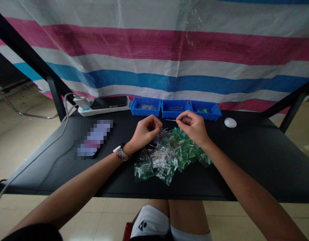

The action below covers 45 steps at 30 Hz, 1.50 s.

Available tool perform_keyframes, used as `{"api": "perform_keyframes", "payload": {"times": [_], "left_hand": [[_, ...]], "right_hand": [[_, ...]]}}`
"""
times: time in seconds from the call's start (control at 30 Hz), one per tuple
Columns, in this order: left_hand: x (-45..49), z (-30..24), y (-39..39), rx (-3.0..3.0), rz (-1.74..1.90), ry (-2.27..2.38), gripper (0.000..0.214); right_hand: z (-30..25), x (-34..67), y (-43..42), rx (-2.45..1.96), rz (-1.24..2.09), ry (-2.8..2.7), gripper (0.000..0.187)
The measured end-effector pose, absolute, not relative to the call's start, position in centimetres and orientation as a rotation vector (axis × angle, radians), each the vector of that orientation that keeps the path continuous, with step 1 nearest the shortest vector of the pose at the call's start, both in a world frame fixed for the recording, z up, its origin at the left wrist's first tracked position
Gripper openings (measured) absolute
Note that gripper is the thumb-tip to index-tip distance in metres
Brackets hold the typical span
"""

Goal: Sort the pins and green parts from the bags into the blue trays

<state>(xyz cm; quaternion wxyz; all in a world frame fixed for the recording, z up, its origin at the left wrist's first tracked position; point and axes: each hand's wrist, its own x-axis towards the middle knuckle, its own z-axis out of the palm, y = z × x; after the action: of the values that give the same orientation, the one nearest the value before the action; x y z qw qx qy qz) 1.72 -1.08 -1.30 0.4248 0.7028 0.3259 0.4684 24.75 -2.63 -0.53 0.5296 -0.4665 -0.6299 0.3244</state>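
head view: both bare hands meet over the middle of a black desk, a small gap between them. the right hand pinches a thin metal pin between thumb and forefinger, and the pin's free end points toward the left hand, in front of the middle blue bin. the left hand's thumb and forefinger are curled so that their tips come close together; whether they grip anything cannot be told. below the hands lies a loose heap of small packets, clear packets toward the left and centre, green packets mostly to the right, with slim pieces showing through the film. the middle bin, holding a few thin metal pieces, stands in a row between a left blue bin with clear packets and a right blue bin with some greenish ones. a white oval object sits right of the bins; to their left a dark phone rests on a white power strip.
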Motion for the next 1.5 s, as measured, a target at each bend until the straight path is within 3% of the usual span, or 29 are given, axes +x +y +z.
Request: {"api": "perform_keyframes", "payload": {"times": [0.17, 0.37, 0.57, 0.73, 1.0, 1.5], "left_hand": [[1.8, -1.3, -1.0, 1.747, 1.177, 0.822, 0.010], [1.7, -1.3, -1.0, 1.745, 1.170, 0.824, 0.009], [1.6, -1.3, -0.7, 1.684, 1.215, 0.827, 0.011], [1.4, -1.6, 0.0, 1.580, 1.284, 0.873, 0.014], [1.6, -1.8, 0.2, 1.554, 1.320, 0.868, 0.010], [1.6, -1.7, -0.1, 1.610, 1.279, 0.889, 0.010]], "right_hand": [[-0.6, 27.7, 0.9, -1.231, 0.236, -1.471, 0.008], [-2.3, 29.8, 2.3, -1.215, 0.011, -1.665, 0.012], [-0.7, 26.4, -1.2, -1.125, 0.206, -1.791, 0.011], [0.1, 21.0, -5.4, -0.787, 0.451, -2.286, 0.015], [-1.5, 18.6, -6.8, -0.740, 0.177, -2.510, 0.016], [-1.6, 16.4, -6.8, -1.066, 0.118, -2.500, 0.010]]}}
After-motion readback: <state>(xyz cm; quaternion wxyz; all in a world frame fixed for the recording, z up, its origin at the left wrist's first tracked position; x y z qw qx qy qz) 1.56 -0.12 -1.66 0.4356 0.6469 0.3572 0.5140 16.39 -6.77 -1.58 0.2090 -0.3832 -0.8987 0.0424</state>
